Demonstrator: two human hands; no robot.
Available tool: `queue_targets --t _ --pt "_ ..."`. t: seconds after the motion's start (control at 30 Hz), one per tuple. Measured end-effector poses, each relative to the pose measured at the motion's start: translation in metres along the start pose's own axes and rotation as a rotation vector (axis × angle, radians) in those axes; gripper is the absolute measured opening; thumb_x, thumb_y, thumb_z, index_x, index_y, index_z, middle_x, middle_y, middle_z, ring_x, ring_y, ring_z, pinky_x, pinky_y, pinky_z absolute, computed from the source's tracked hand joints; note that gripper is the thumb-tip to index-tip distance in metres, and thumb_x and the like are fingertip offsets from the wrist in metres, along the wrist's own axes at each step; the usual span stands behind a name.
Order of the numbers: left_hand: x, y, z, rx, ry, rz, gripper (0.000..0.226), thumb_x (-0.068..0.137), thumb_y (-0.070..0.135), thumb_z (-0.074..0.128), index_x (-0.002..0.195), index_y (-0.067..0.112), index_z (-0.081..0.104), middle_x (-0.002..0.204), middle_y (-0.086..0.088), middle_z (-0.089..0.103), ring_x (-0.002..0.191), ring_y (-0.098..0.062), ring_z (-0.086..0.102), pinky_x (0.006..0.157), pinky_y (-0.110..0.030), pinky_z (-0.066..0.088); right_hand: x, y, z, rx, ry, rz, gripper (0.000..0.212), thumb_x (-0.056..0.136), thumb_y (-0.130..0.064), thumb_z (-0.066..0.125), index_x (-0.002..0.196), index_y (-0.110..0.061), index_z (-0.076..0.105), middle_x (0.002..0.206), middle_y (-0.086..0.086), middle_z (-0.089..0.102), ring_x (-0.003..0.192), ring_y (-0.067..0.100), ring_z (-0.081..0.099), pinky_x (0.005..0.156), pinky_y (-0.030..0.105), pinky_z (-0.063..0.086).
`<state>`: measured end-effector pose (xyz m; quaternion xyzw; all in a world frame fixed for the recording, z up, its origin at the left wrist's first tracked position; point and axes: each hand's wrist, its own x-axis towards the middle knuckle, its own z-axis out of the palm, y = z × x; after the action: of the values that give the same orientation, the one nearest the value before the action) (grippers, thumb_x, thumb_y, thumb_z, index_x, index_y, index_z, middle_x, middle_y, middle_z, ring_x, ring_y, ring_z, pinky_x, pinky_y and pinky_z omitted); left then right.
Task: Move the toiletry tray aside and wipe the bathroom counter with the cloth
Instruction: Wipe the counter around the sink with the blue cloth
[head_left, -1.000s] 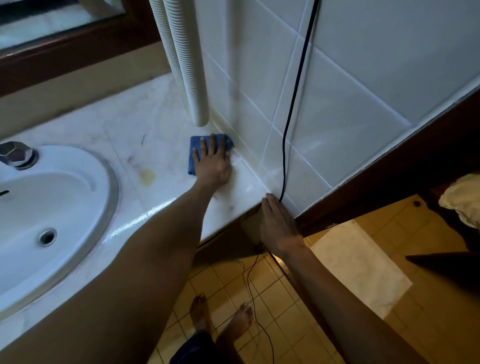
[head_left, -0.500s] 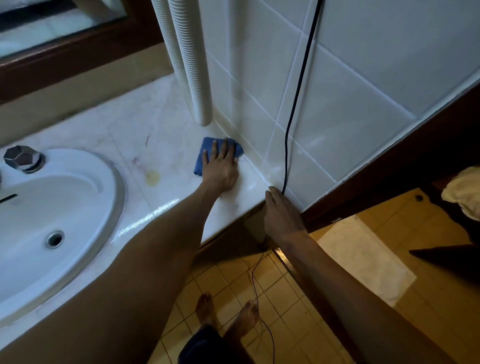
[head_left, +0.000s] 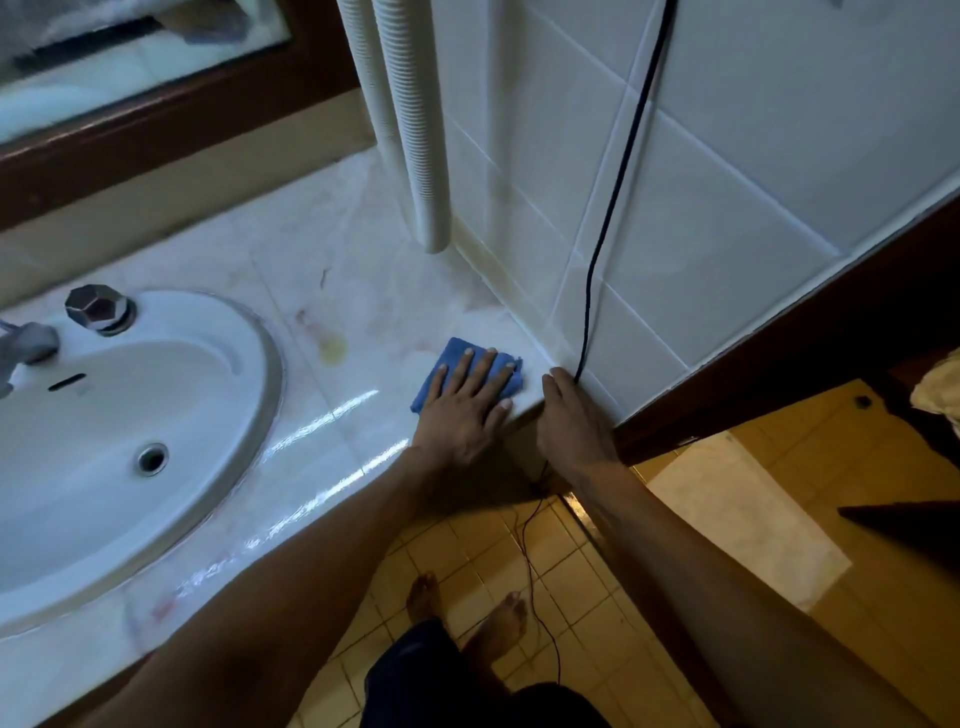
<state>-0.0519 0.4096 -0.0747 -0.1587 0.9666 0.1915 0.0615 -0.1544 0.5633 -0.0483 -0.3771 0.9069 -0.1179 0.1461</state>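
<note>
The table (head_left: 332, 249) looked like pale veined marble, polished, with bright streaks of gloss along its front edge. On it, the cloth (head_left: 452, 358) was soft blue fabric, quite matt. The sink (head_left: 249, 343) shone as smooth white ceramic, its faceted tap knob (head_left: 98, 308) and drain ring (head_left: 152, 459) bright metal. The hoses (head_left: 415, 130) were ribbed white plastic, the wall tiles (head_left: 753, 130) glazed and smooth, the frame (head_left: 156, 140) dark varnished wood, and the floor tiles (head_left: 467, 545) a duller yellow.

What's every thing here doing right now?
cloth: folded, flat on the counter, under the left hand.
left hand: fingers straight, pressing the cloth.
right hand: resting on the counter's corner, beside the cable.
counter: shiny at the front, with a yellow stain.
sink: empty.
cable: hanging down the wall.
</note>
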Motion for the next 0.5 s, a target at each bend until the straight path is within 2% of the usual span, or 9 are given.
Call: queue_targets --t 0.1,0.17,0.27,0.37,0.5 --pt "-0.05 -0.038 -0.007 0.052 -0.014 0.056 0.055 0.105 0.054 0.013 0.159 0.043 0.003 0.169 0.012 -0.002 0.155 -0.014 -0.012 0.124 -0.042 -0.007 0.011 -0.013 0.002 -0.053 0.014 -0.112 0.047 0.093 -0.007 0.05 0.14 -0.002 0.045 0.151 0.016 0.041 0.134 0.03 0.047 0.106 0.036 0.043" --pt "-0.079 -0.071 -0.015 0.055 0.016 0.0 0.055 0.106 0.052 0.014 0.159 0.043 0.002 0.168 0.014 -0.003 0.155 -0.012 -0.012 0.125 -0.042 -0.004 0.021 -0.023 0.006 -0.088 0.012 -0.172 0.045 0.095 -0.007 0.044 0.139 0.001 0.047 0.152 0.019 0.039 0.137 0.031 0.044 0.108 0.038 0.042" --pt "-0.107 -0.116 -0.03 -0.02 0.099 -0.255 0.055 0.108 0.048 0.019 0.159 0.04 0.002 0.168 0.013 -0.003 0.155 -0.014 -0.011 0.126 -0.046 0.001 0.038 -0.042 0.015 -0.122 -0.039 -0.292 0.046 0.102 -0.015 0.029 0.145 0.0 0.04 0.16 0.019 0.027 0.15 0.029 0.023 0.12 0.037 0.028" --pt "-0.089 -0.135 -0.037 -0.139 0.236 -0.48 0.056 0.108 0.041 0.024 0.161 0.025 0.013 0.169 0.004 0.009 0.156 -0.019 0.0 0.126 -0.046 0.005 0.057 -0.068 0.019 -0.027 -0.005 -0.263 0.05 0.102 -0.017 0.042 0.147 0.002 0.036 0.158 0.02 0.03 0.148 0.031 0.029 0.119 0.039 0.031" --pt "-0.01 -0.135 -0.059 -0.363 0.417 -0.686 0.052 0.108 0.031 0.029 0.157 0.015 0.023 0.163 -0.01 0.027 0.152 -0.028 0.018 0.123 -0.047 0.009 0.075 -0.092 0.022 -0.001 -0.003 -0.265 0.05 0.102 -0.021 0.044 0.147 0.0 0.037 0.159 0.02 0.031 0.147 0.031 0.031 0.118 0.039 0.03"
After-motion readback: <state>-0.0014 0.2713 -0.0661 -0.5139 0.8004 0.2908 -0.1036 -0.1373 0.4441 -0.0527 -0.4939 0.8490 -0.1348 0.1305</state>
